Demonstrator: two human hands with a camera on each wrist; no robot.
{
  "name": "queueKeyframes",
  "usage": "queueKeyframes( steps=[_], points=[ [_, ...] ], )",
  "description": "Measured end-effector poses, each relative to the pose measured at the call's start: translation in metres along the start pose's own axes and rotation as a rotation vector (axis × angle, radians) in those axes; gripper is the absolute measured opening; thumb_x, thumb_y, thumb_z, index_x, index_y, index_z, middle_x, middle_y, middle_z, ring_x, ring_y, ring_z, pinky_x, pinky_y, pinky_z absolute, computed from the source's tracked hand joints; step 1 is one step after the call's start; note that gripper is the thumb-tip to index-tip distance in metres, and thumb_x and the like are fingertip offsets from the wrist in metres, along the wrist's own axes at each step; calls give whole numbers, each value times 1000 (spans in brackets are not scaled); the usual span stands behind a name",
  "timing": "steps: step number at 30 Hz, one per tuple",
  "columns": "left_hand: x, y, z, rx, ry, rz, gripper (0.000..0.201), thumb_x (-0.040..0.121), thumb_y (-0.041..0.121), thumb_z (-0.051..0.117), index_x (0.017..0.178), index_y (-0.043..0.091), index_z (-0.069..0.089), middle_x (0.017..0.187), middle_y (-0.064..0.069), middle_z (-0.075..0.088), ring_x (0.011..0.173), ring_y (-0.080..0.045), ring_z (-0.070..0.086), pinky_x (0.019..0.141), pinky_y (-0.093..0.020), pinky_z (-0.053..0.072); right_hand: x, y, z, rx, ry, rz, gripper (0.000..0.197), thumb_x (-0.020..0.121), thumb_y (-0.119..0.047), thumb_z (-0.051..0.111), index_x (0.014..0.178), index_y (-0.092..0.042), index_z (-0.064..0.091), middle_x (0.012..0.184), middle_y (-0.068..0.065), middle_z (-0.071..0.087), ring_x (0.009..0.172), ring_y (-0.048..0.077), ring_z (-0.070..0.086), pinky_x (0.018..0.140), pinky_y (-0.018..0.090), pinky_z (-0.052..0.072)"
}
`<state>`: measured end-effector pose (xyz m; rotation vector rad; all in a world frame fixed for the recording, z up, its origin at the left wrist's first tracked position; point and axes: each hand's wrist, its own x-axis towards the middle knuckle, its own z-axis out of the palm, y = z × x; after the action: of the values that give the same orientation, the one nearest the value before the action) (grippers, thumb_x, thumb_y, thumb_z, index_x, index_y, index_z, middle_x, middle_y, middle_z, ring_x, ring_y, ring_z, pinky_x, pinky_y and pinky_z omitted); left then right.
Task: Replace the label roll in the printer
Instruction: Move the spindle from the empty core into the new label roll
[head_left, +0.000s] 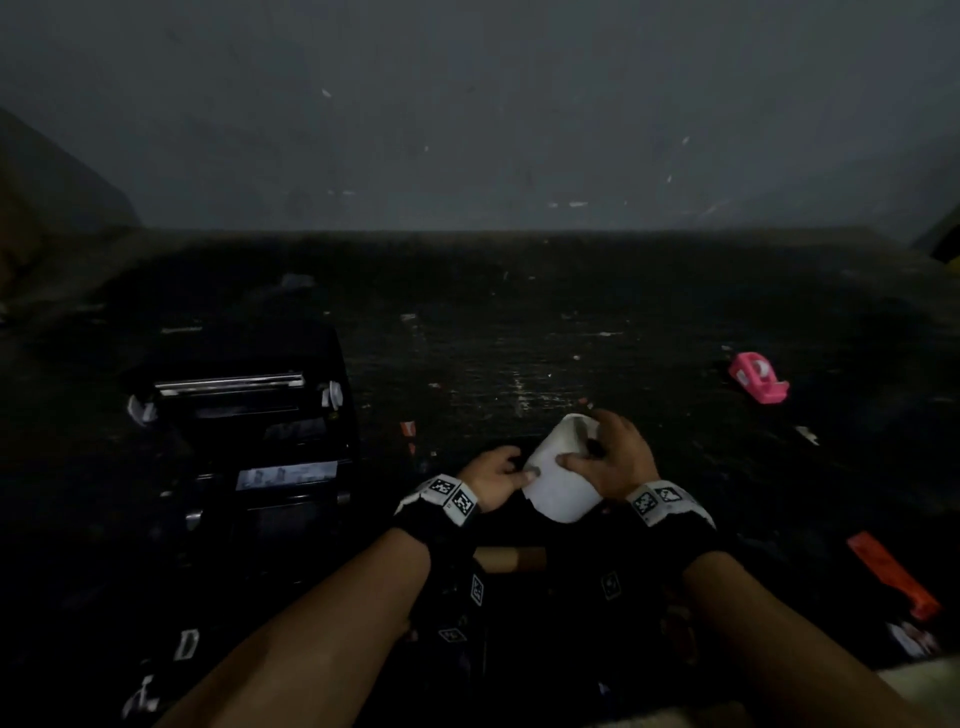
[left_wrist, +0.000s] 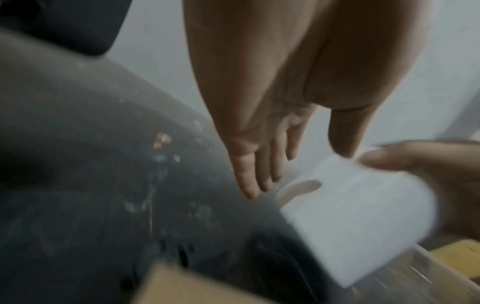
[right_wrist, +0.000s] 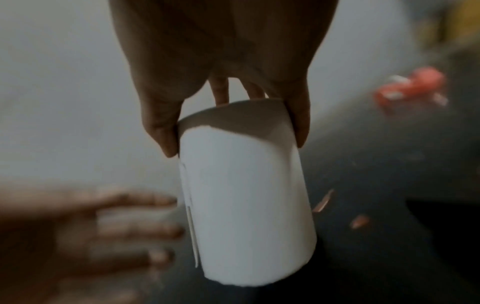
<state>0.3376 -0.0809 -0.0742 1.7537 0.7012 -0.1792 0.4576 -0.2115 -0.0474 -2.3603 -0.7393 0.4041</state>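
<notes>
A white label roll (head_left: 558, 483) (left_wrist: 350, 216) (right_wrist: 246, 205) is held just above the dark table, in front of me. My right hand (head_left: 608, 452) (right_wrist: 235, 142) grips its far end between thumb and fingers. My left hand (head_left: 498, 475) (left_wrist: 298, 164) reaches in from the left with straight fingers, and its thumb touches the roll's left side. A loose label edge runs along that side of the roll. The black printer (head_left: 244, 431) stands to the left with its cover open and a metal bar (head_left: 228, 384) showing; neither hand is on it.
A brown cardboard core (head_left: 511, 558) lies near the table's front edge between my wrists. A pink tape dispenser (head_left: 758, 376) (right_wrist: 410, 86) sits at the right, an orange-red strip (head_left: 891, 574) at the front right. Paper scraps dot the dark table (head_left: 519, 312). A grey wall stands behind.
</notes>
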Motion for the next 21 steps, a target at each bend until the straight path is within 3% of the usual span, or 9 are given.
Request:
queueKeyframes(
  steps=[5,7,9,11,13,16,18,21],
  points=[
    [-25,16,-17,-29,129,112,71,85,51,54,144,19,29,148,-9,39,134,-24,40,112,-34,31,-20,2,-17,577,156,176,71,68,-32,76,130,-18,45,133,12,52,116,25,52,96,37,44],
    [-36,23,-20,-174,176,108,78,76,63,56,141,27,33,148,-5,40,133,-24,41,112,-42,33,-29,-6,-17,820,172,221,65,69,-29,75,127,-21,48,127,11,55,108,26,56,87,40,50],
    [-47,30,-22,-353,167,83,83,62,76,58,133,37,41,141,-1,48,124,-27,50,99,-52,46,-39,-20,-18,980,146,239,55,73,-28,71,123,-24,49,117,9,56,98,27,58,72,41,54],
    [-61,40,-24,-457,104,117,62,67,72,56,121,43,48,127,0,57,111,-28,59,78,-53,56,-48,-34,-18,1029,122,230,49,74,-32,67,120,-26,50,115,9,55,98,30,58,67,41,53],
    [-71,45,-28,-502,85,171,39,76,62,57,111,47,50,121,1,60,104,-27,62,71,-53,57,-56,-45,-16,1020,124,209,44,75,-35,65,116,-29,50,117,9,53,102,31,57,73,45,54],
    [-83,44,-36,-528,90,208,43,72,54,67,111,52,49,125,2,58,105,-27,62,68,-51,57,-66,-60,-13,984,97,198,39,76,-37,62,113,-31,51,119,9,53,104,29,56,87,50,52],
    [-87,46,-39,-546,97,211,44,68,52,70,106,58,49,126,2,56,106,-27,61,66,-49,57,-72,-66,-19,951,59,170,37,78,-35,60,114,-32,52,119,8,54,103,28,56,88,48,52],
    [-95,40,-47,-494,142,251,44,70,48,71,109,52,49,124,-1,57,103,-28,62,61,-44,57,-82,-76,-23,812,99,51,40,83,-26,58,122,-27,50,119,1,55,102,20,55,82,38,51]
  ],
)
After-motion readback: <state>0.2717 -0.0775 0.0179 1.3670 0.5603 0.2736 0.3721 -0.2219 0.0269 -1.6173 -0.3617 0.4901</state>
